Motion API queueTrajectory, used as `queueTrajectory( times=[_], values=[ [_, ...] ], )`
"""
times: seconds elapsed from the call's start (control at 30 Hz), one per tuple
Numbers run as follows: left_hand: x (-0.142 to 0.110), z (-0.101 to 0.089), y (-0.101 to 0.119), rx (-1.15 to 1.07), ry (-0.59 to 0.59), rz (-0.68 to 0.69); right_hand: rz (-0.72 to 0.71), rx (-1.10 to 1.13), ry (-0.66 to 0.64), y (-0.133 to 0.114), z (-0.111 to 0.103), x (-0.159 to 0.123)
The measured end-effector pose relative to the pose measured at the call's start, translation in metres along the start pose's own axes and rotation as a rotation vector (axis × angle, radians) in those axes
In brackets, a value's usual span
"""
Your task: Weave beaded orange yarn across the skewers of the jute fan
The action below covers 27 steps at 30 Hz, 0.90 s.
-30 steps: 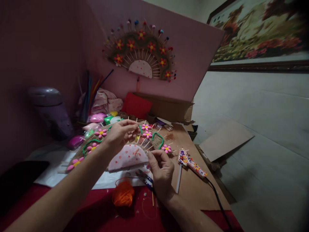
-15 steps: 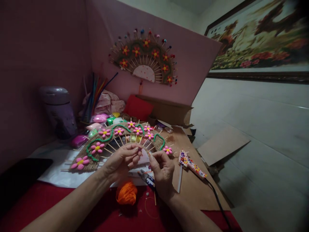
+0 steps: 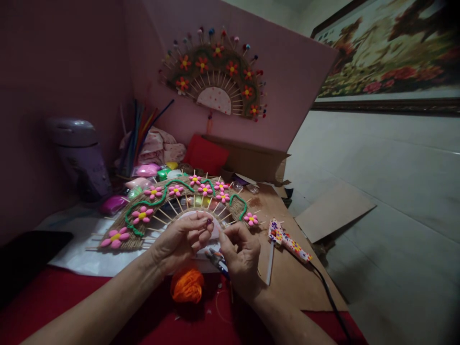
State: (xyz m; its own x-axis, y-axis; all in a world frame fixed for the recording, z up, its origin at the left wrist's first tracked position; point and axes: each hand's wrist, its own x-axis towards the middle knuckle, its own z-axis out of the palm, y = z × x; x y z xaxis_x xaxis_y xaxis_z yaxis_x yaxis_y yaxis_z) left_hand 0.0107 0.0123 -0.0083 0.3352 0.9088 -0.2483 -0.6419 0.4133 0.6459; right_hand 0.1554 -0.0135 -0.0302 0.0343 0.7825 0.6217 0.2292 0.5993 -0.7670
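A fan-shaped craft of brown twine, wooden sticks, pink flowers and a green cord lies flat on the table in front of me. My left hand hovers over its pale half-round base, fingers pinched on a tiny dark bead-like thing near the fingertips. My right hand is just to the right, fingers curled in a pinch beside the left fingertips; what it holds is too small to make out. Small pliers lie under the hands, and an orange ball of yarn sits below them.
A patterned glue gun with a black cord lies on brown cardboard at right. A finished fan hangs on the pink board. A purple jar, pipe cleaners, and coloured tubs stand at the back left.
My left hand came down from the fan's upper edge to its base and met the right hand. The fan, earlier partly covered by that hand, now lies in full view.
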Motion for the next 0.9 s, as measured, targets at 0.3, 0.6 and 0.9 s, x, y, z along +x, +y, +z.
queueTrajectory(
  times=[0.3, 0.6, 0.9],
  values=[
    [-0.0002, 0.0029, -0.0029, -0.024, 0.026, -0.038, -0.004, 0.012, 0.007, -0.0043, 0.0023, -0.0001],
    [0.0018, -0.0018, -0.0062, 0.045, -0.085, -0.028, -0.034, -0.005, 0.022, -0.0028, 0.0032, 0.0001],
    [0.0026, -0.0044, -0.0073, 0.017, -0.104, -0.013, -0.034, 0.009, 0.020, -0.0016, 0.0022, 0.0005]
  ],
)
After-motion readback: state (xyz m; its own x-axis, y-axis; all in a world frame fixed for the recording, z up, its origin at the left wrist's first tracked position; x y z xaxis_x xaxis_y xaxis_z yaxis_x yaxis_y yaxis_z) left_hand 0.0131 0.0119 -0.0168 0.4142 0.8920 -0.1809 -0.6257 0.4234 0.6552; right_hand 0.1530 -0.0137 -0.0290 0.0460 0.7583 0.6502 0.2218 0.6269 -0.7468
